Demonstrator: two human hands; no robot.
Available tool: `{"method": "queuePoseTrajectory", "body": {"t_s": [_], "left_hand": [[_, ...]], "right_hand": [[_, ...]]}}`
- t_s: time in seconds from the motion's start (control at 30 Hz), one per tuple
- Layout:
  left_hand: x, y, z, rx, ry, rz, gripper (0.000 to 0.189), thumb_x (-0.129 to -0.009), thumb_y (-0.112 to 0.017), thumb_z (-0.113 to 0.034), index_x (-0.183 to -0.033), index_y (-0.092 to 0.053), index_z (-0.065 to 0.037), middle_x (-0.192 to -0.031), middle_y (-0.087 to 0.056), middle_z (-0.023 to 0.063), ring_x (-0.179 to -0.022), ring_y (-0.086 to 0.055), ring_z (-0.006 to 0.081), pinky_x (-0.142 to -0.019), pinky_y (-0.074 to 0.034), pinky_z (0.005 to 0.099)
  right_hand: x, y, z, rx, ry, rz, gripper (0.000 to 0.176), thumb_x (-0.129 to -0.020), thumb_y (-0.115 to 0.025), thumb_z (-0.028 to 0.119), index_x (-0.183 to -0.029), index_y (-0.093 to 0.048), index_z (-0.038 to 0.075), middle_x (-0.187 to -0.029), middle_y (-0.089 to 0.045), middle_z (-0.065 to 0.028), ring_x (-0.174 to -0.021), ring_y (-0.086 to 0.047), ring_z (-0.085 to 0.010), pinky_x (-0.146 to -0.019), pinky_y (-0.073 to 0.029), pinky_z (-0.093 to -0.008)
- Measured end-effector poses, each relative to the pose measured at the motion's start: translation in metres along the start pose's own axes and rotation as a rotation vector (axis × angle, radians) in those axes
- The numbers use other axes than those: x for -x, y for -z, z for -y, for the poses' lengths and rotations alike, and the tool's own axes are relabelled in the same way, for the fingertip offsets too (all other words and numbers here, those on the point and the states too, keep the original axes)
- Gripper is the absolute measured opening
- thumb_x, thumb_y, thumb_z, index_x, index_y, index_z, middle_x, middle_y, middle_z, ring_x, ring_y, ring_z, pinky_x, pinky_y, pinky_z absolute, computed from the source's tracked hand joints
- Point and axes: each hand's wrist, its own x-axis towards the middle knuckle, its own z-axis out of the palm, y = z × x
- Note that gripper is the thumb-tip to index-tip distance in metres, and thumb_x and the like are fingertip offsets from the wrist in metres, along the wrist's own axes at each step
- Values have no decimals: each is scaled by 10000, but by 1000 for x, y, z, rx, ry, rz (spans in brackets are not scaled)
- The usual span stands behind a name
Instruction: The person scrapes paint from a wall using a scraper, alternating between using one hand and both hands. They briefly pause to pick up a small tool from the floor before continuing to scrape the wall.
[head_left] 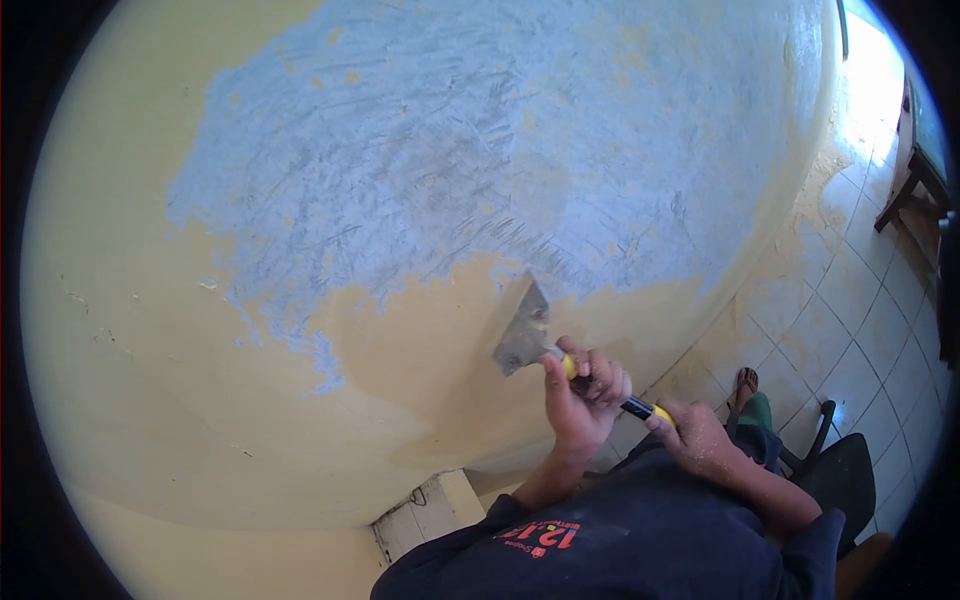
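Note:
A paint scraper (523, 332) with a broad metal blade and a black-and-yellow handle is in both my hands. My left hand (587, 400) is closed around the front of the handle, near the blade, with the thumb along it. My right hand (694, 436) grips the yellow butt end of the handle. The blade lies at or close to the wall (400, 400), just under the ragged edge between cream paint and a bluish-grey scraped patch (450, 170). Whether the blade edge touches the wall is hard to tell. Dusty specks cover my right hand and forearm.
A tiled floor (850, 290) with dust and debris along the wall's foot runs down the right side. A dark chair (845, 480) stands close by my right arm. Wooden furniture (915, 185) is at the far right. A whitish box-like block (430, 510) sits below left.

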Motion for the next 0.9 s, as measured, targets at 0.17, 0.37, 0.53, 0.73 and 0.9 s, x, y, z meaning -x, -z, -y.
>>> {"method": "queuePoseTrajectory", "body": {"t_s": [0.17,0.37,0.53,0.73,0.9], "left_hand": [[-5,10,-1,-20,41,-50,456,-1022,-284,-549,-858,-388,-136,-597,-314,-9,-487,-270,100,-500,-260,273],[-11,-3,-23,-28,4,-29,447,-1025,-286,-544,-867,-378,-136,-594,-309,-10,-485,-264,101,-494,-265,279],[-17,-26,-66,-48,-153,58,455,-1026,-277,-544,-866,-365,-128,-590,-300,-3,-479,-251,102,-471,-254,276],[-5,-25,-49,-67,-204,93,465,-1017,-281,-564,-874,-357,-128,-579,-311,-3,-479,-253,109,-472,-254,282],[1,8,7,1,24,54,448,-1018,-274,-556,-881,-357,-139,-600,-325,2,-509,-277,118,-524,-281,300]], "right_hand": [[-9,-4,-3,-18,-56,4,407,-952,-550,412,-855,-610,22,-596,-548,-212,-587,-561,-424,-581,-436,-487],[-22,2,18,-33,-6,11,406,-949,-558,406,-821,-601,22,-575,-537,-209,-556,-547,-430,-543,-427,-481],[-42,12,59,32,121,55,400,-941,-559,435,-860,-613,47,-567,-541,-200,-548,-563,-419,-524,-442,-478],[-34,12,36,78,205,28,408,-931,-563,455,-867,-617,56,-566,-542,-191,-559,-571,-420,-536,-455,-479],[-5,11,-6,53,21,28,386,-926,-574,425,-840,-604,50,-577,-545,-181,-563,-564,-418,-551,-449,-482]]}}
